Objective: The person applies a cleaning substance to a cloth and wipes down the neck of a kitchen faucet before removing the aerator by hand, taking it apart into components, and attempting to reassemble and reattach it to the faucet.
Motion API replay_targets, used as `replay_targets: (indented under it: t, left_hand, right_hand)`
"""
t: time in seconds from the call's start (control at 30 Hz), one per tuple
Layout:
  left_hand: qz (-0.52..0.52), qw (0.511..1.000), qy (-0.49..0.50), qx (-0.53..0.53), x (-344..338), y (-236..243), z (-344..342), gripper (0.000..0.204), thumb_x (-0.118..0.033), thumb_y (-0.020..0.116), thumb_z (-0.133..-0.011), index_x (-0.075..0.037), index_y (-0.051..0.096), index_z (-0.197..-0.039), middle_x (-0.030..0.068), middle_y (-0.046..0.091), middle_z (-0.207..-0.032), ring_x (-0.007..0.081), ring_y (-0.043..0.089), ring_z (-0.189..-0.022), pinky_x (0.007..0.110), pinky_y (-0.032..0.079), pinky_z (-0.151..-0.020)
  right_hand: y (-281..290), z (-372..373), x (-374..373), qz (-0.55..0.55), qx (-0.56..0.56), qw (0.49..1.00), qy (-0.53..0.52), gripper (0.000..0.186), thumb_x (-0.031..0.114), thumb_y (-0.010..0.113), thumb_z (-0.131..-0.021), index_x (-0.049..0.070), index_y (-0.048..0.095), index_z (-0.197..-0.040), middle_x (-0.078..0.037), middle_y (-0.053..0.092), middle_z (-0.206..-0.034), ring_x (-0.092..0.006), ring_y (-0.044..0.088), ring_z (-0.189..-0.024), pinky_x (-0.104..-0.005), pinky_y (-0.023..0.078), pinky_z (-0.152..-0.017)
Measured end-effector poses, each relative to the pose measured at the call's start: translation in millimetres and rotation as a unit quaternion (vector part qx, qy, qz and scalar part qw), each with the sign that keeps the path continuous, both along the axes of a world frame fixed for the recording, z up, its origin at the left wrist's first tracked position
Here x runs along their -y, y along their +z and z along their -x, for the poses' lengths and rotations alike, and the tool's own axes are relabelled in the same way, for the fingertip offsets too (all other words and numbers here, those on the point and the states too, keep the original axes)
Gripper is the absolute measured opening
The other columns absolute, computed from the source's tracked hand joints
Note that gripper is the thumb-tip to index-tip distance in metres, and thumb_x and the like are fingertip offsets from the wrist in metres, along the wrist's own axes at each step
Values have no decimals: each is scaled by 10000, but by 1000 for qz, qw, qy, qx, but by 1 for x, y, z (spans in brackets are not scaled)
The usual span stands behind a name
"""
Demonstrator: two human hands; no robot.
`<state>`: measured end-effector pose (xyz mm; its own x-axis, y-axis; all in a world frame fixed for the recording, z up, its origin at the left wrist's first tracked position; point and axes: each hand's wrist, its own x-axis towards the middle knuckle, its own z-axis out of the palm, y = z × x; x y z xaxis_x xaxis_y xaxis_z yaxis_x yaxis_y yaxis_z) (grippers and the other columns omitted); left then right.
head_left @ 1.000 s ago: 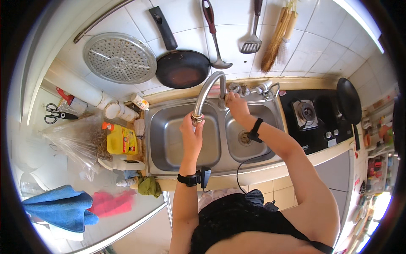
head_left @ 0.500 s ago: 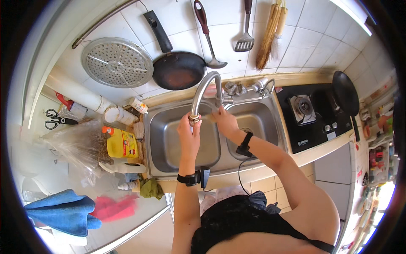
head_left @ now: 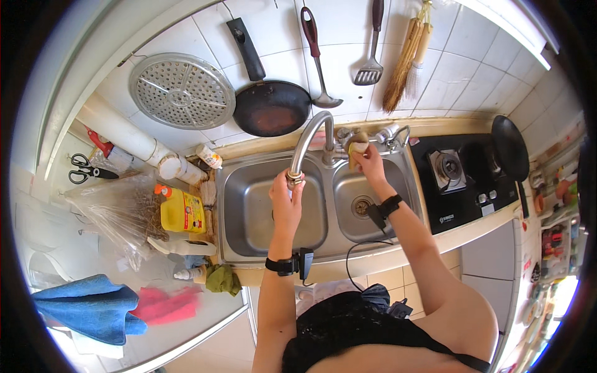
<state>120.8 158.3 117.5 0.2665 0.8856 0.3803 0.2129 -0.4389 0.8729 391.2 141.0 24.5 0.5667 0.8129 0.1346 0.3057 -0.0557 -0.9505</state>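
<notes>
My left hand point(head_left: 286, 204) is closed around the tip of the curved steel faucet point(head_left: 306, 142), over the left basin of the double sink point(head_left: 329, 250). Behind the right basin, my right hand point(head_left: 372, 166) pinches a yellowish sponge point(head_left: 355, 153) just right of the faucet's base. Crumpled greyish items partly hidden by the sponge lie on the back ledge. No water shows coming from the spout.
Right of the sink is a black gas stove point(head_left: 463, 168) with a wok point(head_left: 510, 148). At the left stand a yellow jug point(head_left: 181, 211) and a plastic bag point(head_left: 118, 214). A frying pan point(head_left: 272, 109), a steamer plate point(head_left: 182, 91) and utensils hang on the tiles.
My right hand has moved from beside the faucet's base to the right and now holds a sponge. My left hand stays at the spout tip. The whole view has shifted slightly.
</notes>
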Motion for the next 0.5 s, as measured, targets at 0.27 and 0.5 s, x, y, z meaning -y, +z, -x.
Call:
replay_targets:
  t: [0.27,0.5]
  left_hand:
    - [-18,1000,-14,-7,-1,0,3,254,-68,627,-910,-13,548,-1146,72,694,-950,210,639,-798,348,478,-759]
    - [-17,1000,-14,-2,-4,4,-1,269,-86,635,-905,-11,546,-1147,75,697,-933,229,643,-811,359,472,-774]
  right_hand:
    - [-5,37,-44,-31,-151,986,63,323,66,682,-859,32,581,-1163,-66,637,-850,-129,550,-602,-285,473,-560]
    - [6,17,-80,31,50,989,134,488,83,780,-745,53,570,-1184,-77,676,-875,-159,637,-760,-300,504,-675]
